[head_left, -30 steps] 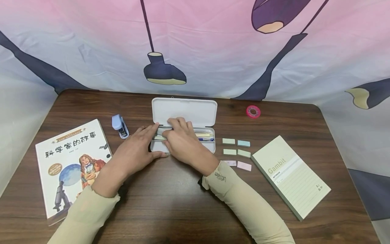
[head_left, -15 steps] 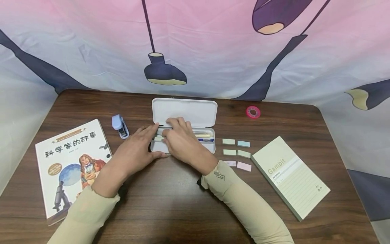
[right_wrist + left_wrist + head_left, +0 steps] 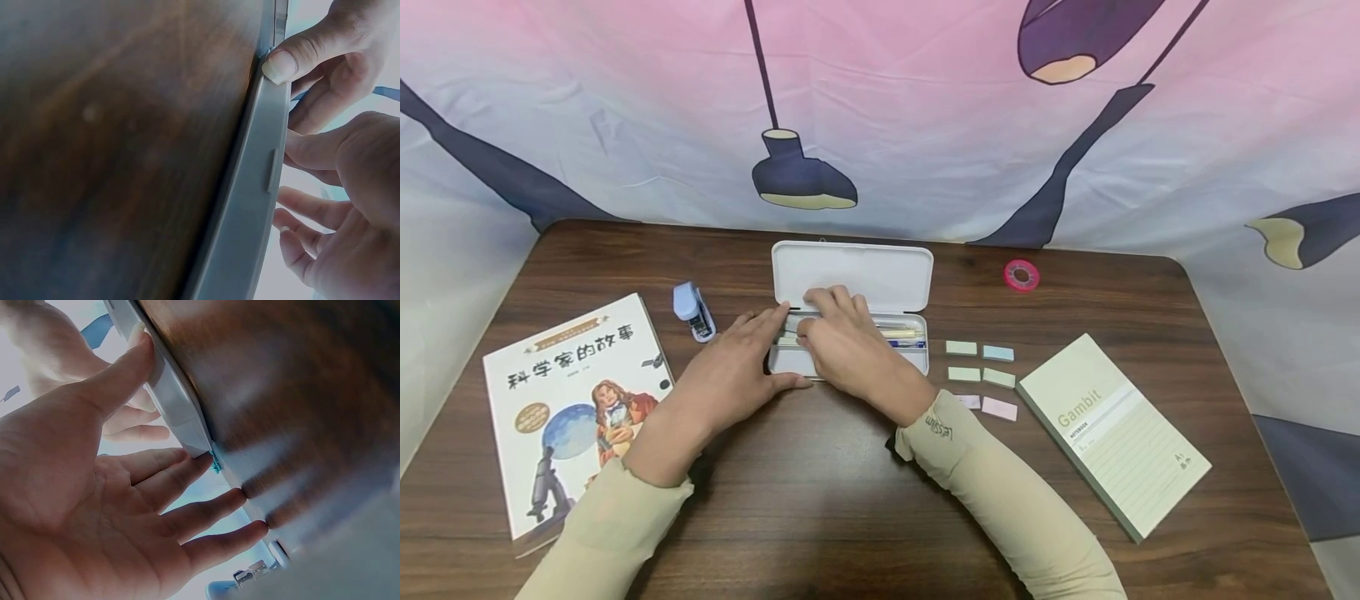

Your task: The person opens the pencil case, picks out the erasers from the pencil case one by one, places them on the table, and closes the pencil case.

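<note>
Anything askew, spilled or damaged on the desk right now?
Nothing stands out. The pencil case lies open and square, sticky notes sit in neat rows, and the book, notebook, stapler and tape lie flat.

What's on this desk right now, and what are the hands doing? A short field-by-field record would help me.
Surface: wooden table
Centre: white pencil case, lid open, pens inside
Left hand: straight fingers rest on the case's left end, thumb on its near edge
Right hand: fingers curled inside the case; what they hold is hidden
Left side: picture book, blue stapler
Right side: six sticky notes, green notebook, pink tape roll
</note>
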{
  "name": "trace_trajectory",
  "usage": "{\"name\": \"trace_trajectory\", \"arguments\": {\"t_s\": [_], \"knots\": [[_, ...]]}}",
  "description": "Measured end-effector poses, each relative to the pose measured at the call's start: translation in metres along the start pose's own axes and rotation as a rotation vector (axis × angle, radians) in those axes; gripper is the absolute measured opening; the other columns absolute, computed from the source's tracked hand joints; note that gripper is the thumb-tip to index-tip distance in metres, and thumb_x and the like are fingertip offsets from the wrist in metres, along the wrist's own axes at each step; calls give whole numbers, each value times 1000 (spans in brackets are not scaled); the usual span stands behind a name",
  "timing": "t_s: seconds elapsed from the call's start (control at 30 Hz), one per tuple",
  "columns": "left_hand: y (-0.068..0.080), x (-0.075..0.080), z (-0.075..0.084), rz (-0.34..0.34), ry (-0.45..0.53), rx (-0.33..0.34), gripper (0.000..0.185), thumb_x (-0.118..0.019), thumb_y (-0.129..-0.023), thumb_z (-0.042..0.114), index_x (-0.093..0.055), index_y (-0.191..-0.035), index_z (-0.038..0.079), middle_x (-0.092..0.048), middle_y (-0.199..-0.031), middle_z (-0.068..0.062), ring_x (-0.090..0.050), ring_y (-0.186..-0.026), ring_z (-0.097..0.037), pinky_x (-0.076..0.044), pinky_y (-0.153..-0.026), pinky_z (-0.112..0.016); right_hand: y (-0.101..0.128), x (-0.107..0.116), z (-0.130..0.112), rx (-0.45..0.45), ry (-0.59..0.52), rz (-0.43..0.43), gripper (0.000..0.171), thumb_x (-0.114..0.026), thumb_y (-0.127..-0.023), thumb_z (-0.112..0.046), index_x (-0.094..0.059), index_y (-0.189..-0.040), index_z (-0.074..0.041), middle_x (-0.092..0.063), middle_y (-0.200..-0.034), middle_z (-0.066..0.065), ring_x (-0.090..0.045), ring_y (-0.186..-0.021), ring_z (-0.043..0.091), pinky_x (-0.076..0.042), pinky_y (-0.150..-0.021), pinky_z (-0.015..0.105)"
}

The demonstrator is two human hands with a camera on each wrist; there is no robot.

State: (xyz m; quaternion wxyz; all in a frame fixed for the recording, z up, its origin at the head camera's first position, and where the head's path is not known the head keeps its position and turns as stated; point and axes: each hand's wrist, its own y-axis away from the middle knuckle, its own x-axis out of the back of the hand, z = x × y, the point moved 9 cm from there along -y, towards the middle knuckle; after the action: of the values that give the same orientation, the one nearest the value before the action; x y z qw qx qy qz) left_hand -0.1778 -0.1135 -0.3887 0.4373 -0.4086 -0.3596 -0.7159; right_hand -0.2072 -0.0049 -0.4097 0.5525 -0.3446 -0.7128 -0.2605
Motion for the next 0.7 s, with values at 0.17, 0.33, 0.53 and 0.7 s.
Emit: {"name": "trace_trajectory", "arguments": {"t_s": [0.17, 0.33, 0.53, 0.7], "knots": [[0, 0, 0, 0, 0, 1, 108, -90, -99, 50, -36, -177, -1, -48, -175, -34, -46, -160, -65, -43, -130, -77, -10, -23, 12, 34, 63, 49, 27, -63, -118, -33, -87, -128, -23, -55, -170, 9, -51, -148, 31, -47, -104, 44], [0, 0, -1, -3, 0, 5, 108, -90, -99, 50, -36, -177, -1, -48, -175, -33, -45, -161, -64, -42, -131, -76, -11, -26, 13, 37, 114, 53, 27, -64, -118, -36, -86, -129, -27, -55, -169, 6, -51, -146, 28, -47, -103, 41], [0, -1, -1, -8, 2, 7, 108, -89, -99, 50, -36, -177, 0, -48, -176, -33, -45, -161, -64, -42, -130, -77, -10, -24, 14, 29, 60, 3, 30, -62, -119, -37, -85, -135, -26, -52, -172, 8, -49, -150, 31, -46, -107, 45], [0, -1, -1, -10, 4, 8, 107, -89, -99, 51, -35, -178, 0, -47, -176, -33, -44, -161, -64, -42, -130, -77, -9, -24, 16, 31, 62, 6, 28, -63, -118, -35, -85, -133, -26, -53, -172, 7, -49, -150, 31, -47, -106, 44]]}}
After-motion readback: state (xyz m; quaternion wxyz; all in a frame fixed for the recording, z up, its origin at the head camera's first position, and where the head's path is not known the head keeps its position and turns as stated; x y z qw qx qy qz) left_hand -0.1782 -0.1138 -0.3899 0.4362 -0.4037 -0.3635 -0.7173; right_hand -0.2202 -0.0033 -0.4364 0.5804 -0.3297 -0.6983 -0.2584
